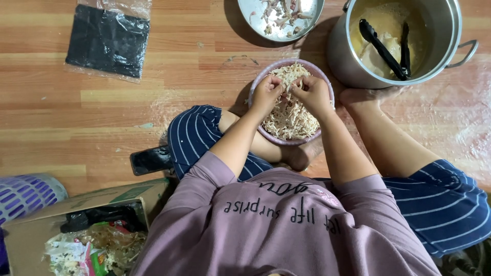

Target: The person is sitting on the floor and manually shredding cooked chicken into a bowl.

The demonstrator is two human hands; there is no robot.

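Both hands pinch shredded meat (over pink bowl).

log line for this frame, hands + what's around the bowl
left hand: pinching shredded meat | right hand: same | pink bowl: on floor | steel pot: black tongs inside

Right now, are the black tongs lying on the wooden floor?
No, the black tongs rest inside the steel pot, leaning over pale broth.

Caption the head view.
Left hand and right hand pull pale shredded meat over a round pink bowl.
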